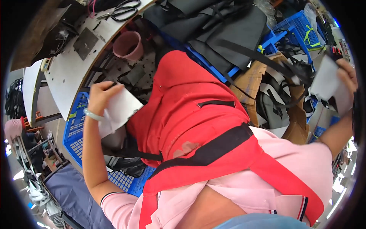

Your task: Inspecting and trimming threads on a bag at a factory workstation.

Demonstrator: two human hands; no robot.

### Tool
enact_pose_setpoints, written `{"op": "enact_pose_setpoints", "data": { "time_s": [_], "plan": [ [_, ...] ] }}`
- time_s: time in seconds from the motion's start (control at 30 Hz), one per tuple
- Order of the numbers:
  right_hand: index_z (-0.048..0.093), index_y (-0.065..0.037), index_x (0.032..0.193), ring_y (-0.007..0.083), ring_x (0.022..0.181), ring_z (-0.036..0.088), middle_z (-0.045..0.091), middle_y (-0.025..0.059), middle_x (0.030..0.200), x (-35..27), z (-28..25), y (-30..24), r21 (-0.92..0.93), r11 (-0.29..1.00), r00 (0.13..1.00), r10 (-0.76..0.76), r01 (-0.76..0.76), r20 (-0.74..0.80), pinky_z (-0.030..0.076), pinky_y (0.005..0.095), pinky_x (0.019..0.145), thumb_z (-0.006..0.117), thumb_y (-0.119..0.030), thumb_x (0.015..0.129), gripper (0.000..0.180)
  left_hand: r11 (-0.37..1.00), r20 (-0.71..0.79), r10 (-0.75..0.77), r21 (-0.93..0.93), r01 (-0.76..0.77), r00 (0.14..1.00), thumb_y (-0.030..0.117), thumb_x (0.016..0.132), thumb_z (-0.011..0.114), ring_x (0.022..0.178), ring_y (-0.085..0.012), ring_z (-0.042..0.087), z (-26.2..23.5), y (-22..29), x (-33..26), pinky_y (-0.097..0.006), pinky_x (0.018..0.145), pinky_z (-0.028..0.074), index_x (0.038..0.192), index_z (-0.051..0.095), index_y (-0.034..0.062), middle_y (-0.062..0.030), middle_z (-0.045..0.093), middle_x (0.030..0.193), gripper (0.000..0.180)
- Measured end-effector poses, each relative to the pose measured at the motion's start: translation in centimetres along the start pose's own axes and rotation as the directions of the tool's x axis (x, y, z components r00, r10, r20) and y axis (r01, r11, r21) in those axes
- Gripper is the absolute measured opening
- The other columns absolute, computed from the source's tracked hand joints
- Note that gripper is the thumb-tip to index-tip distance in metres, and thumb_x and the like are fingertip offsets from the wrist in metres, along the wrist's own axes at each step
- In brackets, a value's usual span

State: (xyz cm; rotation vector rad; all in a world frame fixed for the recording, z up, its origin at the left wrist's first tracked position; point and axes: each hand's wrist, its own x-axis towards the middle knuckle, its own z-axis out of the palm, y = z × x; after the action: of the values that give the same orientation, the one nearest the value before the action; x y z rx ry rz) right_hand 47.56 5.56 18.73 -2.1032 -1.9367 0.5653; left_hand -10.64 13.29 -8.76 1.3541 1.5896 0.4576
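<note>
My left hand is closed on the edge of a white flat piece that looks like fabric or sheet material. That piece hangs beside my red apron, with a grey part below it. At the far right, my right hand grips another whitish piece with a grey, partly blurred lower part. A black strap runs toward this piece across the dark sheets. Whether the two pieces belong to one article I cannot tell.
A white worktable at left carries black-handled scissors. A pink bucket stands beside it. Ahead lie dark grey sheets on a blue crate. At right is a cardboard box of black and grey pieces; another blue crate is left.
</note>
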Motion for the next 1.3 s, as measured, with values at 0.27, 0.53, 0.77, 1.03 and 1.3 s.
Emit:
{"op": "enact_pose_setpoints", "data": {
  "time_s": [0.27,0.53,0.77,1.03,1.3],
  "plan": [
    [0.062,0.006,0.108,0.0148,0.088,0.06,0.067,0.0082,0.097,14.6,21.4,-1.1,0.166,0.86,0.839,-0.509,0.483,0.194,0.048,0.0285,0.083,0.062,-0.017,0.089,0.03,0.88,-0.109,0.286,-0.363,-0.306,0.952,0.013,0.079,0.072,0.06,-0.0077,0.059,0.6,11.4,-2.4,-0.022,0.054,0.044,0.079,0.069,0.0003,-0.0019,0.065,0.072,0.013],
    [0.067,-0.004,0.106,0.0343,0.094,0.064,0.067,0.0187,0.101,35.2,37.0,-21.0,-0.097,0.619,0.595,-0.78,0.779,-0.194,0.049,0.0408,0.084,0.061,-0.016,0.085,0.025,0.751,-0.218,0.302,-0.545,-0.373,0.928,0.013,0.08,0.069,0.061,-0.0124,0.065,-2.0,9.7,-1.3,-0.024,0.054,0.05,0.089,0.067,0.001,-0.0054,0.067,0.076,0.015],
    [0.058,-0.006,0.112,0.0336,0.098,0.062,0.065,0.0179,0.101,38.9,38.6,-26.0,-0.136,0.758,0.77,-0.633,0.638,0.083,0.047,0.0379,0.086,0.06,-0.009,0.072,0.041,0.747,-0.2,0.125,-0.626,-0.225,0.972,0.011,0.078,0.07,0.061,-0.0142,0.065,-2.5,3.5,0.0,-0.024,0.055,0.051,0.088,0.068,-0.0005,-0.0071,0.066,0.075,0.016],
    [0.062,-0.004,0.107,0.0187,0.084,0.065,0.067,0.007,0.096,31.9,37.3,-24.4,0.455,0.753,0.779,-0.6,0.475,0.18,0.049,0.0291,0.073,0.055,-0.016,0.083,0.027,0.715,-0.225,0.068,-0.668,-0.204,0.972,0.011,0.077,0.071,0.062,-0.015,0.065,-3.4,0.9,0.9,-0.025,0.057,0.052,0.089,0.067,-0.0013,-0.0076,0.066,0.076,0.017],
    [0.051,0.002,0.127,0.0099,0.089,0.058,0.061,0.0029,0.099,17.2,41.4,-20.7,0.853,0.494,0.503,-0.701,-0.167,0.505,0.045,0.023,0.081,0.063,-0.012,0.081,0.049,0.713,-0.2,0.056,-0.678,-0.18,0.978,0.009,0.076,0.071,0.063,-0.0165,0.066,-3.0,0.3,1.1,-0.026,0.058,0.053,0.1,0.063,-0.0027,-0.0103,0.067,0.08,0.028]
  ]
}}
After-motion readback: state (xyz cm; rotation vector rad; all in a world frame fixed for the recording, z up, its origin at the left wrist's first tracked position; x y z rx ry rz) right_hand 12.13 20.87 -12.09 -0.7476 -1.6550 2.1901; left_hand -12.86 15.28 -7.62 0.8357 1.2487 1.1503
